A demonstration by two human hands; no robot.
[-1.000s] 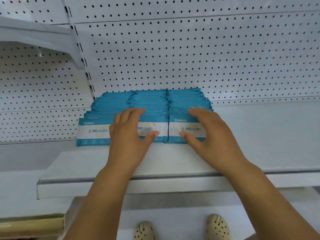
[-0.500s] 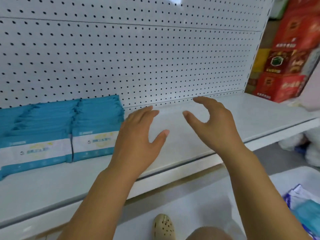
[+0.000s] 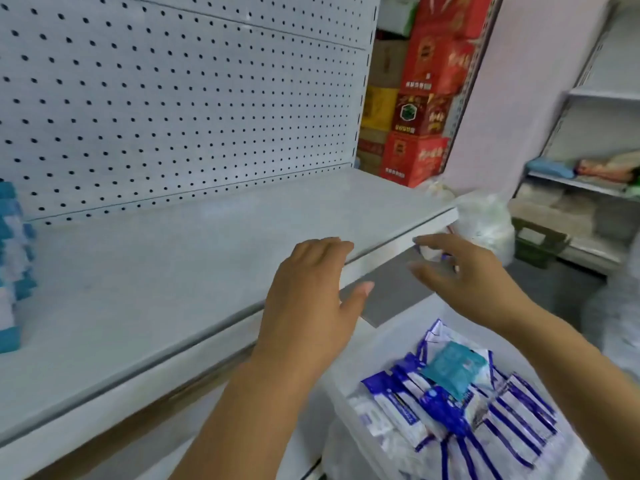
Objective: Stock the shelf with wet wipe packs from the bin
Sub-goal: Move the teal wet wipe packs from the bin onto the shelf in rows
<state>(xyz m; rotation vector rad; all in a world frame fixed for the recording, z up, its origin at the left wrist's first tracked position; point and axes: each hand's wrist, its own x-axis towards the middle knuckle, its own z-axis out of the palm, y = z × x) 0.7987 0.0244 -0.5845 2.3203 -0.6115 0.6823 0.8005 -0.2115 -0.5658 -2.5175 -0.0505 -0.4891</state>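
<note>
Two bare hands hover in your head view, holding nothing. Your left hand (image 3: 308,306) is over the front edge of the white metal shelf (image 3: 156,271), fingers loosely apart. Your right hand (image 3: 474,282) is past that edge, above the translucent white plastic bin (image 3: 401,327), fingers spread and slightly curled. At the shelf's far left stand stacked teal wet wipe packs (image 3: 14,265). One more teal pack (image 3: 453,368) lies in the bin atop blue-and-white sachets (image 3: 512,420).

Matt white painted metal shelf (image 3: 145,292), perforated metal backboard (image 3: 173,98); glossy plastic wipe packs (image 3: 450,403); glossy red cardboard boxes (image 3: 415,157).
</note>
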